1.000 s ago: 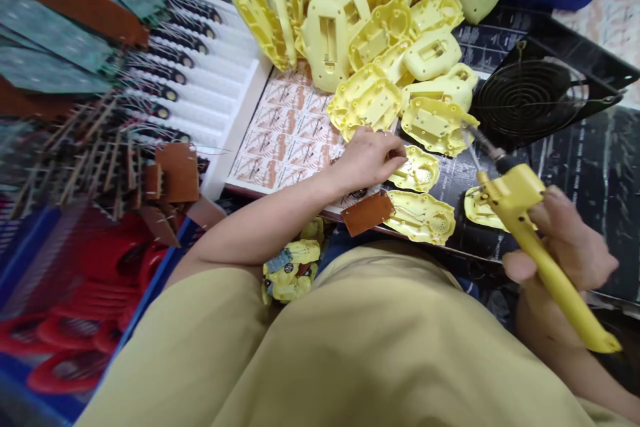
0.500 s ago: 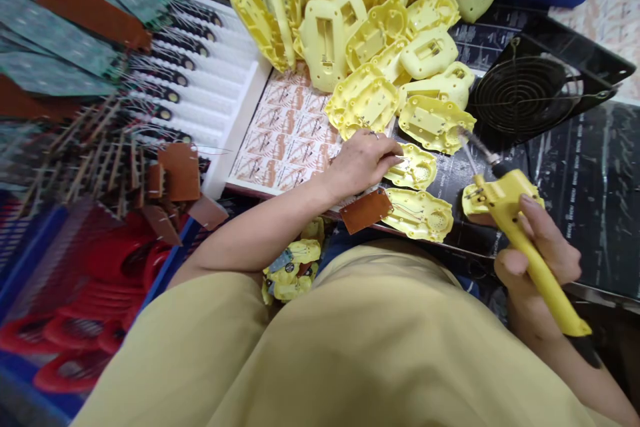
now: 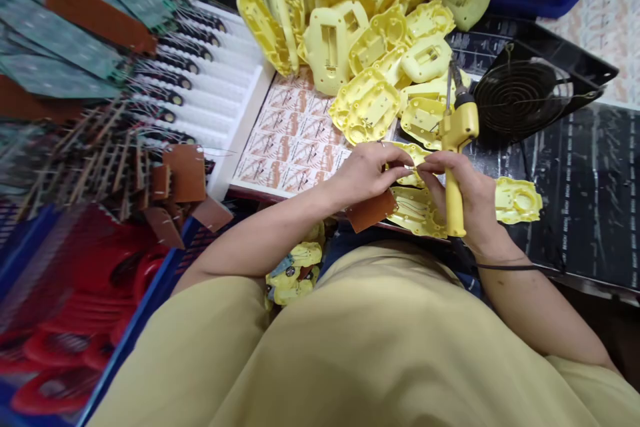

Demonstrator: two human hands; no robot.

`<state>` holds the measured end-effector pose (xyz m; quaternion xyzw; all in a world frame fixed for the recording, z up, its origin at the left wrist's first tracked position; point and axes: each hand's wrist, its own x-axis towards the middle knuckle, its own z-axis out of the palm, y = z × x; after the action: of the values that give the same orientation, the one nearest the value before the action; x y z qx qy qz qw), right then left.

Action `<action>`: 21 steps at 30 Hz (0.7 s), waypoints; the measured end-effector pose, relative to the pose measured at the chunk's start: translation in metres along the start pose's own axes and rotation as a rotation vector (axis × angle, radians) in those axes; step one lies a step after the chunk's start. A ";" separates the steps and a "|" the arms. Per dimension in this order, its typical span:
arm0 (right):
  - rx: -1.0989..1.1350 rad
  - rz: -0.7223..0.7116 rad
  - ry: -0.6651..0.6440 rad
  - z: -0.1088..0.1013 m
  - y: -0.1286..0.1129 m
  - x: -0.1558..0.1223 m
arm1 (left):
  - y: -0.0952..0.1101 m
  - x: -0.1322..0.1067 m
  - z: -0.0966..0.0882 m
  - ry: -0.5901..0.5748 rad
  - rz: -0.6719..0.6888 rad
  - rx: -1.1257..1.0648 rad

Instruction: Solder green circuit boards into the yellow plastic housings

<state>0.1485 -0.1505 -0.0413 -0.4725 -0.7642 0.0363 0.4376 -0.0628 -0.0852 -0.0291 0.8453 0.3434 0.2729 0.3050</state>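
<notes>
At the glossy black bench [image 3: 595,207] edge | left hand [image 3: 375,170]: thumb and fingers nearly meeting, hold unclear | right hand [image 3: 473,193]: curled round smooth plastic soldering gun [image 3: 457,137], metal tip upward | wavy-rimmed yellow shell [image 3: 415,155] under fingertips | flat brown board [image 3: 371,211] beside left hand

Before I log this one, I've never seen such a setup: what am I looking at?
There is no machine here: a person works with two bare hands, seen from a camera worn on the head, looking forward and down. The right hand holds a yellow gun-shaped tool, its tip pointing away from the person. The left hand has its fingertips close to the right's, over a small yellow shell; whether it pinches anything is too small to tell. A brown board lies below it. Farther back on the bench are a heap of yellow shells and, to the right, a black fan. At left is a white tray.
</notes>
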 end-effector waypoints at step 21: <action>0.059 -0.005 -0.039 -0.002 0.001 0.000 | 0.002 0.006 -0.004 -0.086 -0.044 -0.142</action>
<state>0.1501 -0.1505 -0.0403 -0.4565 -0.7723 0.0668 0.4366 -0.0604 -0.0808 -0.0233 0.8247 0.3283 0.2533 0.3846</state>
